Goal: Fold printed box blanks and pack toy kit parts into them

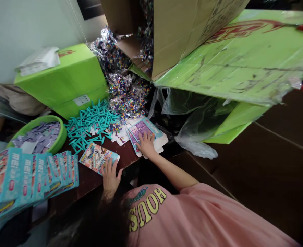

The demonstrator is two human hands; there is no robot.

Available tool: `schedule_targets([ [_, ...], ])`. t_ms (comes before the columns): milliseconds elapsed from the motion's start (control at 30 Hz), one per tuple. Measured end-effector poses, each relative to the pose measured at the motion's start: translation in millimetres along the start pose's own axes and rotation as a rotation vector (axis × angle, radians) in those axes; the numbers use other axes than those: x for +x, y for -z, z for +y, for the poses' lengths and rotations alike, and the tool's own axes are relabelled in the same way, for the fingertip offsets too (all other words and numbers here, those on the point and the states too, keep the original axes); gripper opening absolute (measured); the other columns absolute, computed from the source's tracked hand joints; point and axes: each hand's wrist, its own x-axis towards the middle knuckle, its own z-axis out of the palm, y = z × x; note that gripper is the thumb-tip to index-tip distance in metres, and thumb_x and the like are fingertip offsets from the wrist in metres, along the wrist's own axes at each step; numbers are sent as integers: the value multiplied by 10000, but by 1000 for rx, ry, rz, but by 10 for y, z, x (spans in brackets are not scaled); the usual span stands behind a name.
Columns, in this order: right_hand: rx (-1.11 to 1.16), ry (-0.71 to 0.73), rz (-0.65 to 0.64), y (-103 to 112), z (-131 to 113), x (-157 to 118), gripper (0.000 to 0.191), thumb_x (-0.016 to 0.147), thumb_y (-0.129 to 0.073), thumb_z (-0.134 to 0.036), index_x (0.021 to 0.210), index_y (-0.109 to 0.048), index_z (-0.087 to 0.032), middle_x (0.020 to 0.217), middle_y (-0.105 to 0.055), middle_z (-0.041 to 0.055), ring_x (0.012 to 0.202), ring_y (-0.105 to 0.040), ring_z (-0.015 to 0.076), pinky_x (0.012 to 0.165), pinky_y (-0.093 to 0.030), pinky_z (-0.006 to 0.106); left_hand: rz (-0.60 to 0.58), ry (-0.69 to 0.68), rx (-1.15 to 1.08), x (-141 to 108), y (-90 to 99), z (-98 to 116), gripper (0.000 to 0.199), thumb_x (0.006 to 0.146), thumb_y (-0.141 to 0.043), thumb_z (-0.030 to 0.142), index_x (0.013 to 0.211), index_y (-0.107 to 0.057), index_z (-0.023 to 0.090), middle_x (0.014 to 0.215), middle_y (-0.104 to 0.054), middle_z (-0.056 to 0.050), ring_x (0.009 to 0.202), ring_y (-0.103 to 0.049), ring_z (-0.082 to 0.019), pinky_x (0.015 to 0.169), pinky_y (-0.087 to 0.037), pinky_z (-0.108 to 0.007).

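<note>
Under the left hand (110, 177), fingers spread: one printed carton (93, 157). Under the right hand (147, 144), fingers apart: flat cartons (138, 129), count unclear.

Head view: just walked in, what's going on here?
At a dark table, a person in a pink shirt has the left hand on a colourful printed carton and the right hand on a small stack of purple-and-teal cartons. Both hands are spread, not wrapped around anything. Beyond them lie a heap of teal sticks and clear bags of coloured beads. A row of printed boxes stands at the left.
</note>
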Motion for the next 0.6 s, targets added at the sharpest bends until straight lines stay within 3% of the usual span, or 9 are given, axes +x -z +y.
schedule_targets([
  [400, 4, 15, 98, -144, -2, -29, 702, 1031, -505, -516, 1624, -404, -154, 1664, -363, 292, 1561, -274, 499, 1218, -96, 746, -11, -5, 69, -246, 30, -119, 504, 998, -579, 382, 1455, -598, 172, 1564, -543, -190, 1497, -441, -389, 1212, -336, -614],
  [533, 14, 10, 75, -127, -17, -7, 690, 1041, -488, -511, 1622, -412, -148, 1672, -358, 284, 1575, -263, 489, 1227, -103, 743, -20, -46, 52, -229, 49, -189, 611, 979, -588, 479, 1516, -549, 190, 1591, -508, -205, 1490, -452, -426, 1171, -377, -647],
  [600, 20, 7, 75, -105, -21, 5, 691, 1038, -498, -517, 1623, -412, -160, 1675, -357, 275, 1579, -261, 484, 1233, -109, 736, -2, -98, 17, -236, 13, -281, 753, 948, -599, 577, 1615, -431, 271, 1599, -505, -191, 1482, -465, -448, 1157, -380, -672],
])
